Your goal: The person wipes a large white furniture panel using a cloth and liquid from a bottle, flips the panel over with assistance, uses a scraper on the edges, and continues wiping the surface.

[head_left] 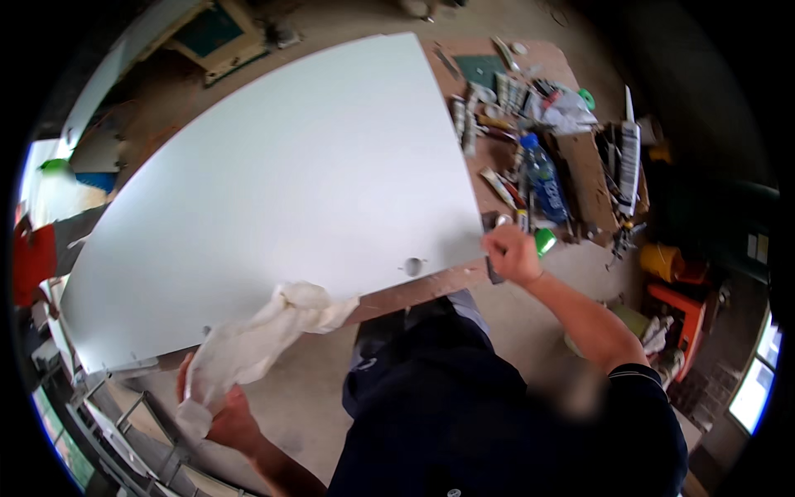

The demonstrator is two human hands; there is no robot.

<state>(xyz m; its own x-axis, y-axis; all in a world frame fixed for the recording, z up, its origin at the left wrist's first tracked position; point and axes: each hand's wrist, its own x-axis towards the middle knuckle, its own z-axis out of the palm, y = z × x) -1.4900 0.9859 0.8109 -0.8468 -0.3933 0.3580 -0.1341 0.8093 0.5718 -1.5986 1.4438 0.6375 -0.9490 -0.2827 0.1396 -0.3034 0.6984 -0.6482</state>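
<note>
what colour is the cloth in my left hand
The cloth is off-white, as the head view shows.

Free room spans the white panel (290, 182); cloth (252, 341) obstructs its near edge, bottle (544, 178) and probably tubes (498, 189) its right.

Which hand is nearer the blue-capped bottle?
Right. The right hand is a little below and left of the blue-capped bottle in view; the left hand, holding a white cloth, is much farther left.

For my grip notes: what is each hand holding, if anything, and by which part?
Left hand holds the white cloth by its lower-left end. Right hand is curled by the white panel; whether it holds anything cannot be told.
</note>
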